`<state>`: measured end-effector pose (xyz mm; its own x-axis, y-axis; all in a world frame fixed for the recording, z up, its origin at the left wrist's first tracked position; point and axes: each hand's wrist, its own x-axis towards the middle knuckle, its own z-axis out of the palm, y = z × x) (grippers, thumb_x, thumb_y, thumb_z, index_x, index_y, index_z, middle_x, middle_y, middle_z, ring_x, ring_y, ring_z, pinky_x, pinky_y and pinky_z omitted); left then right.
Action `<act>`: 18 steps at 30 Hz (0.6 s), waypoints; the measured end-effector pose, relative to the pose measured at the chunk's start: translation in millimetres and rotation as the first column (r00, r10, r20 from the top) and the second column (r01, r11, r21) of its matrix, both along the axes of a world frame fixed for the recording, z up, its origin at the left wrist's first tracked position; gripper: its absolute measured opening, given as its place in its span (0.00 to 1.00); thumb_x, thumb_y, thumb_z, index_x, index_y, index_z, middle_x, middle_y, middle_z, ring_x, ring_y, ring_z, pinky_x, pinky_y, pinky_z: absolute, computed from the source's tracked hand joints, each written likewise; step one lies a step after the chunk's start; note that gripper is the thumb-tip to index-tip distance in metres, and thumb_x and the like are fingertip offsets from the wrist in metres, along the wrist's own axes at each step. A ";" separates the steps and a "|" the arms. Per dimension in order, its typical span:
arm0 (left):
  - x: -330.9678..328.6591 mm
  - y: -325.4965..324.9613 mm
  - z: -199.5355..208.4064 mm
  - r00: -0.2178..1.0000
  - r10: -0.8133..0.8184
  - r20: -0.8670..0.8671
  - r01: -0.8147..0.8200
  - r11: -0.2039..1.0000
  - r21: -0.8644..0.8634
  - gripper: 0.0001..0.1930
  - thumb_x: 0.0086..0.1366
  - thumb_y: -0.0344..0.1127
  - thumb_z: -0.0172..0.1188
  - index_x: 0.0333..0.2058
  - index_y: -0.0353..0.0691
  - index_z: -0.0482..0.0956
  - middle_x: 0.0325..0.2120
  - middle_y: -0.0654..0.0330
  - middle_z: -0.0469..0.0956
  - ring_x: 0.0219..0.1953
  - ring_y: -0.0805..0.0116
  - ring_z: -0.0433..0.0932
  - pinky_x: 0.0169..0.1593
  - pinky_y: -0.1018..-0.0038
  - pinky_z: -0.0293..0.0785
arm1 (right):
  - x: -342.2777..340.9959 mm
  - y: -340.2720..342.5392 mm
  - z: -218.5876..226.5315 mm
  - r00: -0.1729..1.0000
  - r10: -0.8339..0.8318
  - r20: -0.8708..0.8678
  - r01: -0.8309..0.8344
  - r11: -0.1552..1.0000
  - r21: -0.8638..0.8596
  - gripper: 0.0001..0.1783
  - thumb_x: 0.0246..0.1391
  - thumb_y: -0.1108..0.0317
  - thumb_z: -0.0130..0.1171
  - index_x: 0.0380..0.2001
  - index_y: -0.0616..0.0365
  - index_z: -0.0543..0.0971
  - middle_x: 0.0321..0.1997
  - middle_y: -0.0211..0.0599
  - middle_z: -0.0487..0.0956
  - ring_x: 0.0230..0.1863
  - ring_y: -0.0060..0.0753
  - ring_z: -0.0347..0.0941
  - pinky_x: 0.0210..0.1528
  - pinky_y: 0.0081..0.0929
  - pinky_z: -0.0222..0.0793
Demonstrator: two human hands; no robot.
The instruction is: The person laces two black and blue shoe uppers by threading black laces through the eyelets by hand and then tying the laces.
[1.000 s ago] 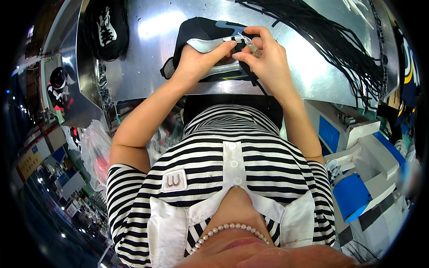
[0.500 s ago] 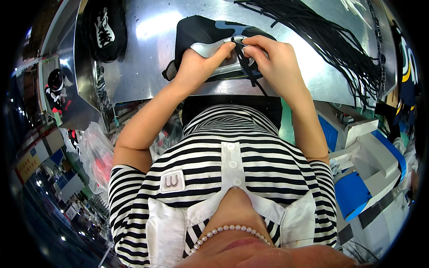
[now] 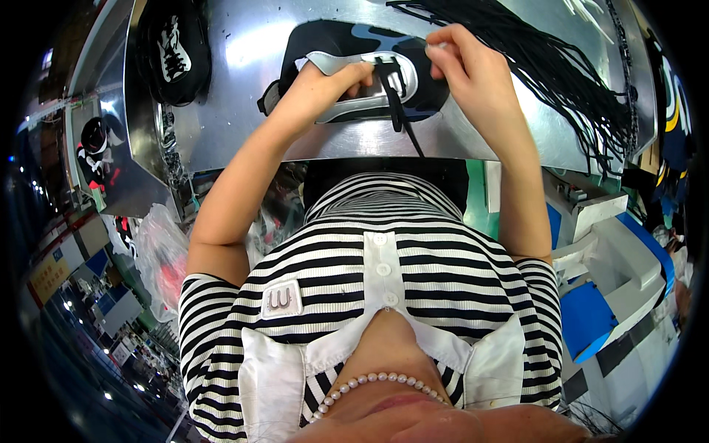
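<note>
Two hands on black shoe [image 3: 347,52]; left hand [image 3: 325,85] grips tongue, right hand [image 3: 465,63] pinches lace [image 3: 396,103]

Brushed sheet-metal tabletop [image 3: 244,111] is looking smooth and shiny, throwing back glare. Black cloth shoe upper [image 3: 347,52] is looking matt, its pale grey tongue [image 3: 332,63] smooth, faintly sheened. Flat woven black lace [image 3: 395,96] is hanging matt. Bundle of black cord laces [image 3: 561,81] is looking dull, stringy. Blue plastic bins [image 3: 591,317] are showing a smooth surface.
</note>
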<state>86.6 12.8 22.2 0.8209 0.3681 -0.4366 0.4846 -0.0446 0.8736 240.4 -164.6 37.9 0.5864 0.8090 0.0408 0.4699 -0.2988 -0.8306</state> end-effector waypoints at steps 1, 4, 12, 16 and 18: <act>4.2 -6.0 3.4 0.996 0.000 0.090 0.000 1.000 0.002 0.11 0.62 0.39 0.63 0.34 0.37 0.82 0.25 0.65 0.79 0.28 0.78 0.74 0.34 0.79 0.70 | 0.6 6.0 -12.7 0.978 0.005 -0.207 0.022 0.992 0.126 0.12 0.64 0.69 0.53 0.47 0.63 0.75 0.26 0.31 0.78 0.26 0.18 0.70 0.30 0.17 0.66; 9.9 -10.2 1.1 0.993 0.046 0.108 -0.055 0.995 0.083 0.12 0.58 0.32 0.69 0.40 0.35 0.83 0.32 0.64 0.83 0.34 0.76 0.78 0.41 0.77 0.75 | -12.9 23.5 -49.9 0.940 -0.055 -0.337 0.131 0.969 0.208 0.12 0.63 0.64 0.53 0.45 0.58 0.77 0.29 0.36 0.81 0.32 0.33 0.79 0.37 0.29 0.72; -2.7 -2.4 34.6 0.998 0.068 0.017 -0.050 0.860 -0.508 0.17 0.59 0.29 0.67 0.46 0.33 0.80 0.35 0.63 0.79 0.36 0.74 0.76 0.39 0.78 0.71 | -20.8 30.8 -45.2 0.976 -0.194 -0.102 0.197 0.980 0.027 0.13 0.65 0.61 0.50 0.45 0.58 0.75 0.32 0.43 0.82 0.36 0.50 0.78 0.41 0.42 0.71; -46.5 25.6 78.3 0.847 0.394 0.357 0.070 0.582 -0.810 0.12 0.59 0.25 0.62 0.42 0.32 0.77 0.28 0.66 0.71 0.28 0.77 0.67 0.30 0.78 0.63 | -22.7 33.4 -56.2 0.963 -0.263 -0.050 0.266 0.961 0.074 0.12 0.65 0.62 0.51 0.44 0.59 0.75 0.34 0.45 0.82 0.37 0.52 0.78 0.42 0.44 0.71; -60.3 49.7 117.8 0.580 0.683 0.444 0.257 0.364 -0.895 0.10 0.58 0.24 0.60 0.39 0.34 0.75 0.28 0.64 0.70 0.28 0.75 0.67 0.30 0.77 0.62 | -24.0 34.5 -58.6 0.960 -0.278 -0.025 0.279 0.955 0.104 0.12 0.64 0.63 0.52 0.43 0.59 0.75 0.35 0.46 0.82 0.37 0.53 0.78 0.42 0.44 0.71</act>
